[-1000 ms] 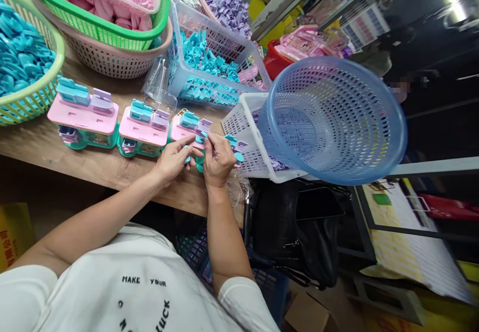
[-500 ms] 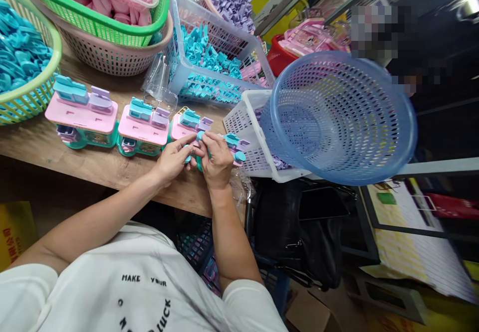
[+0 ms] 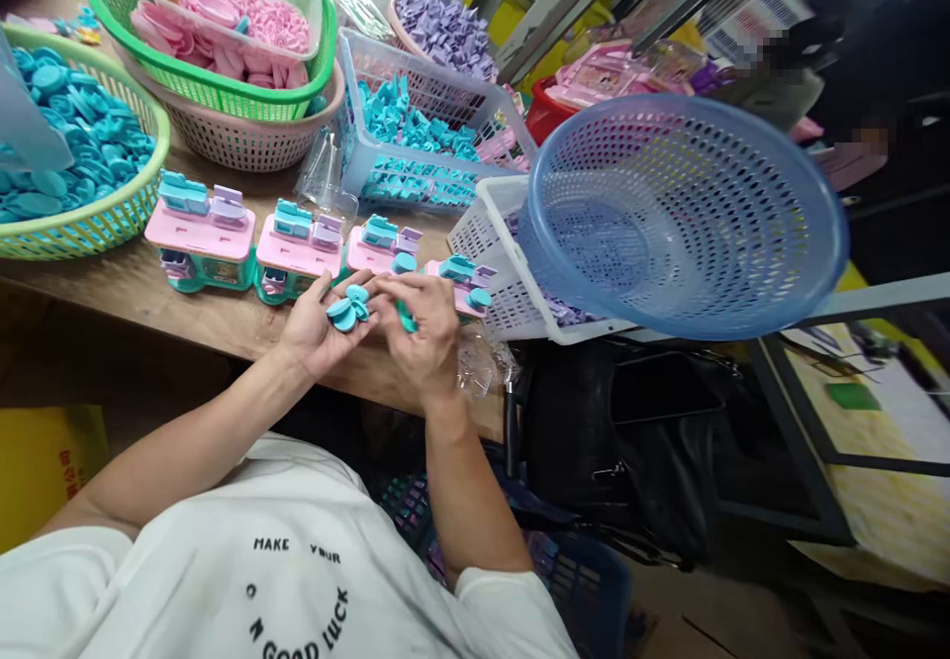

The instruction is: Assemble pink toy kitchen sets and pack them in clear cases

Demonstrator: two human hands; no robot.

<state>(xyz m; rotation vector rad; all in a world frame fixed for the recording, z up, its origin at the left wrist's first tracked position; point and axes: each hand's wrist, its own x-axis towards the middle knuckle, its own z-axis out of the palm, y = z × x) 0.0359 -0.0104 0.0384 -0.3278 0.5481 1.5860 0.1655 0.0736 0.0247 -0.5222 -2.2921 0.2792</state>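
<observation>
The open, palm-up left hand (image 3: 318,330) is carrying flat, round blue plastic pieces (image 3: 342,316). They are sitting just left of the right hand (image 3: 426,330); I cannot tell if its bent grip is holding anything.

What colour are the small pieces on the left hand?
The small pieces on the left hand are turquoise blue, best seen in the head view.

Wooden table (image 3: 126,288); grey metal rack (image 3: 547,16) beyond.

We see a wooden table (image 3: 215,319), four pink-topped toys (image 3: 301,255) lined up, lime basket (image 3: 111,229), beige basket (image 3: 244,137), pale-blue crate (image 3: 416,184) behind.
</observation>
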